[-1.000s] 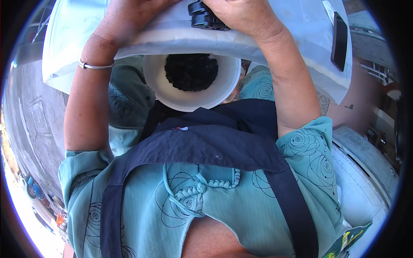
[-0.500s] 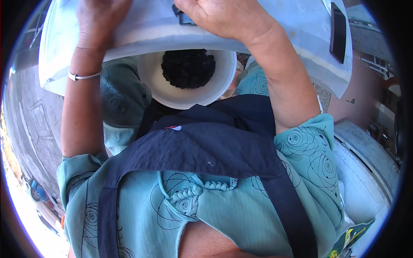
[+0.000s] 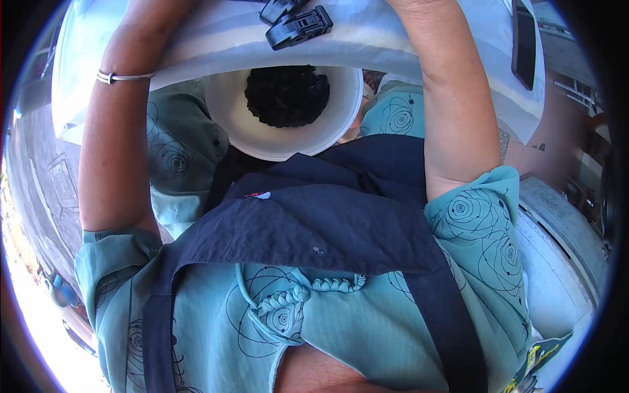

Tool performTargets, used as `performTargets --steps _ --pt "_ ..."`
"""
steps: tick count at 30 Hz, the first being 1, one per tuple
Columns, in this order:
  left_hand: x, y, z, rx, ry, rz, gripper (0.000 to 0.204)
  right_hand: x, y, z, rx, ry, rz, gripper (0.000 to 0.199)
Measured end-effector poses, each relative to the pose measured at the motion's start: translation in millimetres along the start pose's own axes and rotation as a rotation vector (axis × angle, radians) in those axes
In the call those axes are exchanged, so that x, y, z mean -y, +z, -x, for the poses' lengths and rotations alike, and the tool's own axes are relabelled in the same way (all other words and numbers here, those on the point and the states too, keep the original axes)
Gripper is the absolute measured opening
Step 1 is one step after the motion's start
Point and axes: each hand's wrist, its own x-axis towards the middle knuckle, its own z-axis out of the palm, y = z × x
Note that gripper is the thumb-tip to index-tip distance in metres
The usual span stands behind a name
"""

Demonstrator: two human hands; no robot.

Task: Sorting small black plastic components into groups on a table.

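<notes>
At the top edge, only the wrist end of my left hand (image 3: pixel 160 9) shows; its fingers are outside the picture. My right hand (image 3: pixel 414 2) is likewise cut off at the wrist, farther right. What either hand holds cannot be seen. Between my arms, a black moulded plastic clip-like piece (image 3: pixel 299 28) lies near the front edge of the white-covered table (image 3: pixel 367 49). A second black plastic piece (image 3: pixel 280 9) touches or overlaps it from behind. Below the table edge, a white bucket (image 3: pixel 262 145) sits between my knees, with a heap of small black pieces (image 3: pixel 287 95) in it.
A dark flat slab (image 3: pixel 523 44), phone-like, lies at the table's right end. The table cover hangs down over its front edge. A pale box-like container (image 3: pixel 557 262) stands to my right, with a dark printed bag (image 3: pixel 544 360) beside it. Grey pavement (image 3: pixel 59 177) stretches along the left.
Both hands have moved farther away, mostly out of the top edge, the right one also to the right. The black plastic pieces, partly covered by my right hand before, now lie uncovered.
</notes>
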Motion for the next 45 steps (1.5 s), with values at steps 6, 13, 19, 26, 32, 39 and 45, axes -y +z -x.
performTargets --steps 6,13,19,26,32,39,45 --pt "5 -4 20 0.036 0.105 -0.026 0.023 8 12 4 -0.059 -0.025 -0.175 0.023" --pt "33 9 21 -0.068 0.363 0.142 0.025 16 -11 2 -0.086 -0.011 -0.239 0.013" --pt "52 10 16 0.036 0.365 0.199 0.024 28 -11 10 0.092 -0.047 -0.281 0.015" --pt "53 15 20 -0.122 0.293 0.199 0.017 11 -34 20 0.235 0.07 -0.386 0.021" --pt "56 13 22 -0.036 0.297 0.265 0.046 18 -33 22 0.209 -0.034 -0.533 0.021" --pt "48 5 19 0.163 0.252 0.442 0.057 25 -23 8 0.004 0.038 -0.618 0.026" --pt "47 5 18 0.165 0.294 0.428 0.063 39 -10 9 -0.068 -0.042 -0.621 0.027"
